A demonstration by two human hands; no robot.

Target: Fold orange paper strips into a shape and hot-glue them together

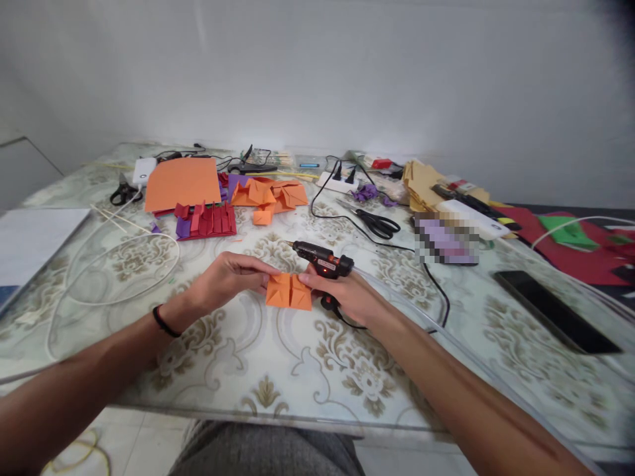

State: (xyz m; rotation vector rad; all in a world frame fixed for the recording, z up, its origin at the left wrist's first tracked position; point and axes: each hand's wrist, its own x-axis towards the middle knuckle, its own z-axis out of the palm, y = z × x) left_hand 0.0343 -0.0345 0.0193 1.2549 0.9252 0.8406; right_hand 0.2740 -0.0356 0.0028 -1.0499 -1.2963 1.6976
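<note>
A small folded orange paper piece (290,291) with a slit down its middle is in front of me at the table's centre. The fingers of my left hand (225,281) are pinched at its upper left edge. My right hand (342,291) is wrapped around the handle of a black glue gun (317,254), partly hidden behind it, while the thumb presses the paper's upper right corner. The gun's nozzle points left and an orange-red light glows on its body.
Folded orange pieces (270,195), red folded strips (213,220) and an orange sheet (182,184) lie farther back. Black-handled scissors (378,223), a white power strip (338,182) and a black phone (555,311) are to the right. A white cable (124,301) loops at left.
</note>
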